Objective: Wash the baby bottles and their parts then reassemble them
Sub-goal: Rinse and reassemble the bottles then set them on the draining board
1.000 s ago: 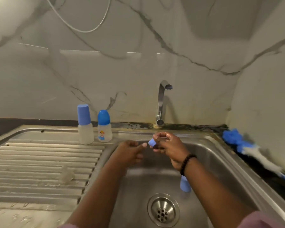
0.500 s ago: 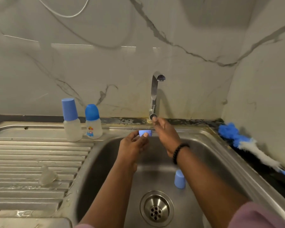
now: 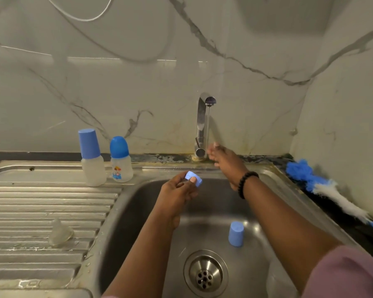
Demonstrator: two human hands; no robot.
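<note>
My left hand (image 3: 178, 193) pinches a small blue bottle ring (image 3: 194, 178) over the back of the sink basin (image 3: 138, 211). My right hand (image 3: 226, 162), with a black bead bracelet on the wrist, reaches to the tap (image 3: 202, 125), its fingertips closed at the lever (image 3: 200, 152). A thin stream of water falls from the spout. A blue cap (image 3: 236, 234) stands upside down on the basin floor near the drain (image 3: 205, 273). A clear teat (image 3: 59, 233) lies on the drainboard (image 3: 41, 211).
Two capped baby bottles stand on the ledge at the back left: a taller one (image 3: 92, 158) and a shorter one with a cartoon print (image 3: 121, 160). A blue and white bottle brush (image 3: 323, 188) lies along the right counter edge by the wall.
My right hand let go of the blue ring and moved back to the tap lever; water now runs. My left hand keeps the ring. The view tilted down and left.
</note>
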